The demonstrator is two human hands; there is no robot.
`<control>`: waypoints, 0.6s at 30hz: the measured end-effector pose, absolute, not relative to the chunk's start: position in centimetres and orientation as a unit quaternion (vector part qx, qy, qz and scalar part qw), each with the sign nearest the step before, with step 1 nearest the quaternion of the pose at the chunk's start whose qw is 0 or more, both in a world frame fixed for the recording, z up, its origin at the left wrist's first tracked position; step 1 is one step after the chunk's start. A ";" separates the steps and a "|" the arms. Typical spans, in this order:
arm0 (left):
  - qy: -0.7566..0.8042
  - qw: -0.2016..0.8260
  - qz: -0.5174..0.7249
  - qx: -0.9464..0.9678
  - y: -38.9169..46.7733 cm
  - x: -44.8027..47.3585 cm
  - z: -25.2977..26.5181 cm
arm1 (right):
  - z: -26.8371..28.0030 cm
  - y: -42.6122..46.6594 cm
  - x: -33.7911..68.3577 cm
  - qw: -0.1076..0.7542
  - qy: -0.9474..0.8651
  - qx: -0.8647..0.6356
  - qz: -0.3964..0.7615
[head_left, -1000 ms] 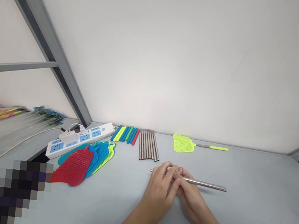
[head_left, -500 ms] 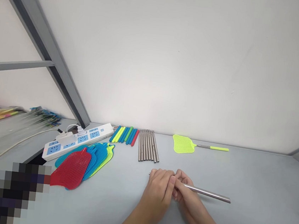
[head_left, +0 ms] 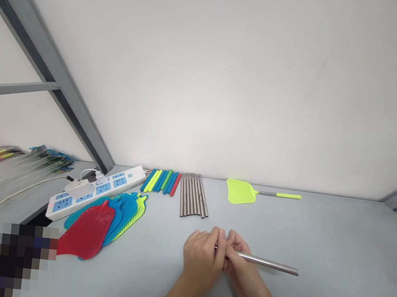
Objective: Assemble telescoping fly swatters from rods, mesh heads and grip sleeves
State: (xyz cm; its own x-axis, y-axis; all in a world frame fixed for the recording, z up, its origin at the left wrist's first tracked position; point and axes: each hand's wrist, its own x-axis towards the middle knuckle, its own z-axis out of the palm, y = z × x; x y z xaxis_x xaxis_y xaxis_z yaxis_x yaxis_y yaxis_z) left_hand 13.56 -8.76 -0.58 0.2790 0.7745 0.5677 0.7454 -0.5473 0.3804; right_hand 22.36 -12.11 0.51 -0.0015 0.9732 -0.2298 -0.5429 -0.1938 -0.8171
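Note:
Both hands meet around one slim metal tube (head_left: 267, 263), held over the tabletop near its front. My right hand (head_left: 244, 269) is closed on its middle, and the bare tube sticks out to the right, sloping slightly down. Pressed close beside it, my left hand (head_left: 201, 255) curls its fingers over the tube's left end. A short bit of metal shows between the fingers; the rest of that end is hidden. Beyond the hands lies a row of similar metal tubes (head_left: 193, 196). A yellow-green fly swatter (head_left: 241, 192) with a metal shaft and yellow-green grip lies farther back.
Coloured handle grips (head_left: 161, 181) lie in a row by the wall. Left of them is a white power strip (head_left: 98, 190) with plugs and a cable. Overlapping swatter heads, a red one (head_left: 90, 231) on top, lie before it. Bagged items (head_left: 46, 158) are far left.
The tube's left tip, which stuck out past my left hand, is now covered by it. Metal shows between my fingers. The whole view has shifted slightly.

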 end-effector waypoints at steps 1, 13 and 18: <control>0.470 0.009 0.369 0.802 -8.7 13.6 -0.7 | 0.3 -12.1 22.4 0.580 -0.261 -0.406 0.657; 0.346 -0.016 0.389 0.853 -6.8 13.3 -1.7 | -0.1 -11.8 23.1 0.601 -0.289 -0.424 0.612; 0.338 -0.046 0.396 0.853 -6.0 13.1 -2.2 | -0.5 -11.6 23.6 0.596 -0.318 -0.448 0.585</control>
State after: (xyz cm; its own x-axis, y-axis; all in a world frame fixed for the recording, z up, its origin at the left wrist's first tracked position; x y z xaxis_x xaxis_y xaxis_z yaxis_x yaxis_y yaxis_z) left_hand 13.12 -6.03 -2.17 0.4578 0.5389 0.7071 0.6122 -0.7678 0.1888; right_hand 23.61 -11.60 -0.52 0.1125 0.9829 -0.1459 -0.4134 -0.0872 -0.9064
